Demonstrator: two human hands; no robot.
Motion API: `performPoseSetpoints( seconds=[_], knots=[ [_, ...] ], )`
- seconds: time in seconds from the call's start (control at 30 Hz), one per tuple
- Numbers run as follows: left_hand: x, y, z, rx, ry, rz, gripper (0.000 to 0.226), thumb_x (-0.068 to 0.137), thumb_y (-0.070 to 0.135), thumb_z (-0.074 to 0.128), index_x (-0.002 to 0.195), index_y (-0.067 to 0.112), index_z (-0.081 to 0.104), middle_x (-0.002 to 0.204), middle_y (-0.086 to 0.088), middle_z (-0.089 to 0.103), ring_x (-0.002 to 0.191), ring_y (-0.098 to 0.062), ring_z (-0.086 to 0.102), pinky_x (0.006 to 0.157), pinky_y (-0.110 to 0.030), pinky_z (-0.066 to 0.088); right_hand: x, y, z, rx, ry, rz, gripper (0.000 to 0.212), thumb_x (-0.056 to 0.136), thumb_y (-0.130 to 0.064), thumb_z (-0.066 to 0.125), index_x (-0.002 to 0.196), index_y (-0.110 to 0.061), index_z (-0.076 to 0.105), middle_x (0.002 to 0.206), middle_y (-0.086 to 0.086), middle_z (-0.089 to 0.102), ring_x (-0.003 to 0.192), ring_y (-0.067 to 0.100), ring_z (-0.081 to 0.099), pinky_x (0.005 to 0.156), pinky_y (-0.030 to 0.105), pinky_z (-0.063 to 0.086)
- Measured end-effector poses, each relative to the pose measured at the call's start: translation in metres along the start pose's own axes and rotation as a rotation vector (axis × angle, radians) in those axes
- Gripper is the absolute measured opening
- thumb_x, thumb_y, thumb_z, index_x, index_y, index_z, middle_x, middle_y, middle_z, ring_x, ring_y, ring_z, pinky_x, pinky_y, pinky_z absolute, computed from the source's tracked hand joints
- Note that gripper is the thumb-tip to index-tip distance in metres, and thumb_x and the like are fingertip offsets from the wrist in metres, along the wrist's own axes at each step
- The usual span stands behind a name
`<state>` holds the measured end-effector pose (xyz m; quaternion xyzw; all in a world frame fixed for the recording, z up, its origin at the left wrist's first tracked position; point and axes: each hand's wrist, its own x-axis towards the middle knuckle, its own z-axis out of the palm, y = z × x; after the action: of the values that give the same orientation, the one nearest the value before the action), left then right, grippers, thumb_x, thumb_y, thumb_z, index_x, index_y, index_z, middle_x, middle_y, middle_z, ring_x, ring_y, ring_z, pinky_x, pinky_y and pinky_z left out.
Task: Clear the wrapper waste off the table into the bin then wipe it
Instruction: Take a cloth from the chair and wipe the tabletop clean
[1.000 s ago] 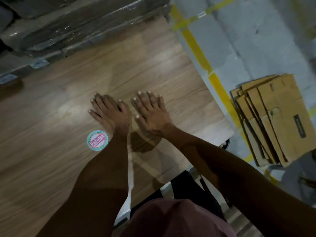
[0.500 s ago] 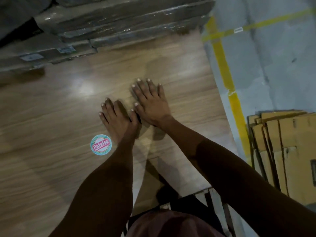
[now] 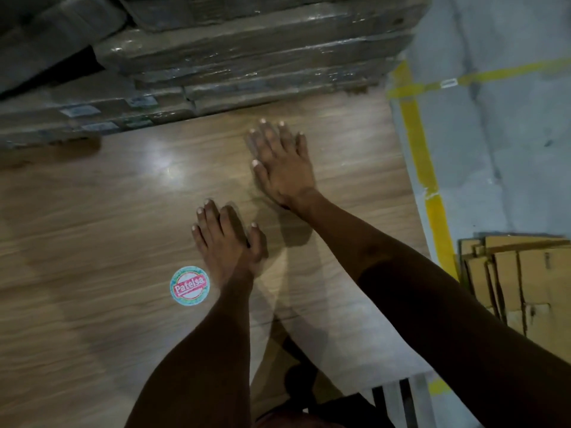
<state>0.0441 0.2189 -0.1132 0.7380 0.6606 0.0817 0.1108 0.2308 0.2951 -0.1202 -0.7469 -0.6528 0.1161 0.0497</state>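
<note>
Both my hands lie flat, palms down, on the wooden table. My left hand rests near the middle, fingers straight and holding nothing. My right hand lies farther from me and to the right, fingers spread, also holding nothing. A round sticker with red lettering lies on the table just left of my left wrist. No wrapper, cloth or bin shows in this view.
Plastic-wrapped stacked boxes stand along the table's far edge. Right of the table is grey floor with yellow tape lines. A pile of flattened cardboard lies on the floor at the right.
My right hand has slid away from me toward the wrapped boxes, leaving the left hand behind. The camera view has shifted, so the table's far edge looks nearer.
</note>
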Motion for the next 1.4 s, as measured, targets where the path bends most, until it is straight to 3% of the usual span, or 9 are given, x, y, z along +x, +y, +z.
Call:
performPoseSetpoints(
  seconds=[0.17, 0.4, 0.67, 0.73, 0.87, 1.07, 1.17, 1.23, 1.4],
  knots=[
    [0.000, 0.000, 0.000, 0.013, -0.016, 0.002, 0.067, 0.089, 0.049, 0.048, 0.144, 0.012, 0.046, 0.165, -0.015, 0.028, 0.154, -0.033, 0.022, 0.125, -0.052, 0.015, 0.024, 0.015, -0.012, 0.108, 0.085, 0.457, 0.067, 0.105, -0.047, 0.021, 0.165, -0.020, 0.010, 0.173, 0.009, 0.003, 0.158, 0.041, 0.003, 0.124, 0.064, 0.010],
    [0.001, -0.001, 0.001, 0.000, -0.009, 0.006, 0.065, 0.090, 0.048, 0.048, 0.143, 0.010, 0.048, 0.164, -0.016, 0.028, 0.154, -0.034, 0.022, 0.124, -0.055, 0.017, 0.014, 0.022, -0.011, 0.043, 0.010, 0.029, 0.063, 0.105, -0.048, 0.025, 0.164, -0.028, 0.018, 0.173, 0.002, 0.013, 0.159, 0.035, 0.009, 0.121, 0.068, 0.012],
    [0.000, 0.001, -0.002, -0.014, 0.006, 0.008, 0.063, 0.089, 0.046, 0.052, 0.142, 0.011, 0.048, 0.163, -0.017, 0.031, 0.152, -0.035, 0.025, 0.124, -0.054, 0.018, 0.005, 0.090, -0.019, 0.109, 0.219, 0.585, 0.061, 0.105, -0.043, 0.029, 0.163, -0.024, 0.023, 0.171, 0.006, 0.019, 0.157, 0.038, 0.014, 0.122, 0.063, 0.014],
    [0.000, 0.003, -0.002, -0.024, 0.025, 0.009, 0.062, 0.089, 0.046, 0.052, 0.141, 0.011, 0.048, 0.162, -0.017, 0.033, 0.151, -0.035, 0.026, 0.123, -0.054, 0.019, 0.005, 0.081, -0.019, 0.097, 0.181, 0.547, 0.062, 0.106, -0.044, 0.030, 0.164, -0.024, 0.020, 0.172, 0.007, 0.016, 0.158, 0.039, 0.012, 0.121, 0.068, 0.010],
    [-0.003, 0.004, -0.004, -0.042, 0.041, 0.012, 0.063, 0.089, 0.046, 0.050, 0.140, 0.010, 0.048, 0.161, -0.017, 0.033, 0.152, -0.035, 0.026, 0.123, -0.054, 0.019, -0.010, 0.073, -0.015, 0.041, 0.082, 0.185, 0.062, 0.106, -0.046, 0.027, 0.164, -0.027, 0.015, 0.173, 0.004, 0.010, 0.158, 0.037, 0.009, 0.121, 0.069, 0.007],
    [-0.003, 0.006, -0.005, -0.049, 0.023, 0.002, 0.062, 0.089, 0.045, 0.050, 0.140, 0.010, 0.047, 0.162, -0.016, 0.031, 0.153, -0.033, 0.023, 0.125, -0.052, 0.015, -0.051, 0.062, -0.005, 0.131, 0.215, 0.604, 0.063, 0.105, -0.046, 0.028, 0.164, -0.024, 0.020, 0.172, 0.005, 0.015, 0.158, 0.037, 0.012, 0.123, 0.063, 0.011],
    [-0.003, 0.004, -0.004, -0.038, 0.014, -0.005, 0.062, 0.089, 0.046, 0.050, 0.140, 0.010, 0.046, 0.163, -0.016, 0.030, 0.153, -0.032, 0.022, 0.125, -0.052, 0.015, -0.082, 0.049, -0.001, 0.108, 0.101, 0.296, 0.066, 0.106, -0.050, 0.028, 0.165, -0.028, 0.010, 0.174, 0.002, 0.006, 0.159, 0.035, 0.005, 0.123, 0.067, 0.003],
    [-0.004, 0.005, -0.005, -0.044, 0.003, 0.002, 0.062, 0.090, 0.046, 0.049, 0.140, 0.010, 0.046, 0.163, -0.016, 0.029, 0.154, -0.032, 0.021, 0.125, -0.053, 0.015, -0.103, 0.054, -0.001, 0.083, 0.089, 0.157, 0.067, 0.106, -0.050, 0.033, 0.165, -0.029, 0.012, 0.174, 0.000, 0.007, 0.159, 0.033, 0.007, 0.123, 0.066, 0.008],
    [-0.005, 0.005, -0.006, -0.053, 0.015, 0.008, 0.064, 0.090, 0.047, 0.047, 0.142, 0.009, 0.045, 0.164, -0.017, 0.028, 0.154, -0.032, 0.021, 0.126, -0.052, 0.013, -0.128, 0.051, 0.003, 0.113, 0.154, 0.548, 0.064, 0.106, -0.049, 0.029, 0.164, -0.027, 0.016, 0.173, 0.002, 0.014, 0.158, 0.035, 0.012, 0.124, 0.062, 0.013]
  ],
)
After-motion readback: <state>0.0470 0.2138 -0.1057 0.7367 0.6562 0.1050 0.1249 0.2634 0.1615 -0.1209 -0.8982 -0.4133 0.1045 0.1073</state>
